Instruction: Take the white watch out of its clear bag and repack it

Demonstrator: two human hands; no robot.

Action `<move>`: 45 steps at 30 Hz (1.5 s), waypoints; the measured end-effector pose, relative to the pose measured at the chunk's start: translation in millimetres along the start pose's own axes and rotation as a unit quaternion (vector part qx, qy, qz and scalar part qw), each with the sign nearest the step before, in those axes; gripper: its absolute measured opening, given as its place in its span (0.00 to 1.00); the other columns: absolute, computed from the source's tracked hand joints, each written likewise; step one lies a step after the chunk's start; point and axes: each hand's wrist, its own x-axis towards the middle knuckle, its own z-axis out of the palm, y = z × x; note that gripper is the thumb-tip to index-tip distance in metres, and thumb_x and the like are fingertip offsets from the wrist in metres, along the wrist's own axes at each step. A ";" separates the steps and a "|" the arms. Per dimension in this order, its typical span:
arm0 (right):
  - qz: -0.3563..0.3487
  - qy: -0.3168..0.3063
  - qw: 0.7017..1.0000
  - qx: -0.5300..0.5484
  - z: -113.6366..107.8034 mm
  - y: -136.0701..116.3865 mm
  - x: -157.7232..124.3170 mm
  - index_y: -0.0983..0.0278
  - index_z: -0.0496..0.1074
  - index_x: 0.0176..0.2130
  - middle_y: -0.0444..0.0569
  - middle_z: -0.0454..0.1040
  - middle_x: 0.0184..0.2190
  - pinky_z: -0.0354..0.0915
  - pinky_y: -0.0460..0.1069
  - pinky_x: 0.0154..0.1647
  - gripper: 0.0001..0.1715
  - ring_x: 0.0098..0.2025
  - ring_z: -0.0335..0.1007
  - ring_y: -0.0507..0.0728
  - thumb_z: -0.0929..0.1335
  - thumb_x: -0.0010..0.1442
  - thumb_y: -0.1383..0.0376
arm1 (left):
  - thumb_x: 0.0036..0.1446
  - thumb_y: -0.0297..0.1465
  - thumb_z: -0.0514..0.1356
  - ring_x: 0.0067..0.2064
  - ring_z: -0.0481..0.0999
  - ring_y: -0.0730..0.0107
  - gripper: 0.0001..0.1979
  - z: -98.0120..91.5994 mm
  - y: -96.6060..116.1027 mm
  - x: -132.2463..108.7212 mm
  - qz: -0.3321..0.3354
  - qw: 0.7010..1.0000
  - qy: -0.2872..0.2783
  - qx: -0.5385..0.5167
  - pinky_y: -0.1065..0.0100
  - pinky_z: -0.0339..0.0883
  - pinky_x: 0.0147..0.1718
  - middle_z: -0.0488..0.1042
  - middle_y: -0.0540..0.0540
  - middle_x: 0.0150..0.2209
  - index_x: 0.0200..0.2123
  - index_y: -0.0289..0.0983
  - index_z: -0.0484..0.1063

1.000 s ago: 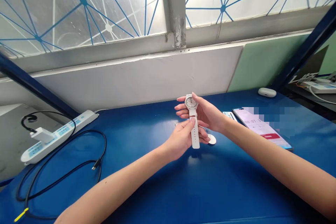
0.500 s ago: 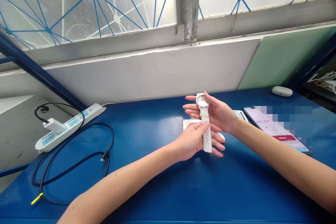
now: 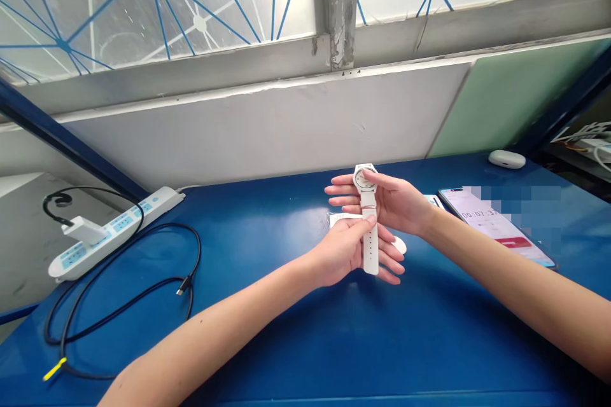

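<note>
The left hand (image 3: 341,249) grip pinches the strap of the white watch (image 3: 370,251), thumb on top and fingers spread behind. The right hand (image 3: 401,202) grip holds the watch case, thumb on the dial, fingers behind it. The watch is held above the blue surface (image 3: 334,356), dial up, case toward the far edge, free strap end toward the near edge. A white disc (image 3: 400,245) lies just beyond the left fingertips; a white packet (image 3: 337,219) is partly hidden behind the left hand. Toward the right edge lie a card (image 3: 435,201) and, just beside it, a phone (image 3: 487,219) displaying a timer. A white case (image 3: 506,159) sits near the far right corner. A power strip (image 3: 121,224), fitted with a white charger (image 3: 83,230), lies along the left edge; the black cable (image 3: 184,284) loops beside it.
</note>
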 end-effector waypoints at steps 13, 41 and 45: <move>-0.032 0.031 0.999 0.013 3.2 -0.4 1.0 0.69 0.74 0.51 0.58 0.80 0.48 0.71 0.53 0.53 0.27 0.47 0.78 0.58 0.55 0.72 0.56 | 0.68 0.41 0.51 0.29 0.82 0.58 0.21 -2.0 0.9 5.0 -0.009 1.000 0.003 0.000 0.60 0.77 0.30 0.79 0.37 0.30 0.37 0.29 0.72; 0.011 0.021 0.999 0.036 -4.9 -7.3 -0.9 0.70 0.73 0.52 0.58 0.78 0.50 0.70 0.52 0.52 0.36 0.47 0.78 0.58 0.50 0.71 0.51 | 0.67 0.42 0.55 0.32 0.81 0.60 0.20 3.1 -1.4 4.0 0.030 0.999 0.030 0.000 0.59 0.75 0.37 0.79 0.35 0.33 0.40 0.28 0.73; 0.003 0.019 1.000 0.018 -6.3 -7.4 -0.4 0.68 0.73 0.52 0.57 0.78 0.50 0.68 0.55 0.55 0.35 0.49 0.77 0.59 0.50 0.71 0.51 | 0.67 0.42 0.55 0.32 0.81 0.60 0.19 2.9 0.9 3.0 0.027 0.999 0.027 -0.001 0.60 0.75 0.37 0.79 0.35 0.33 0.40 0.29 0.73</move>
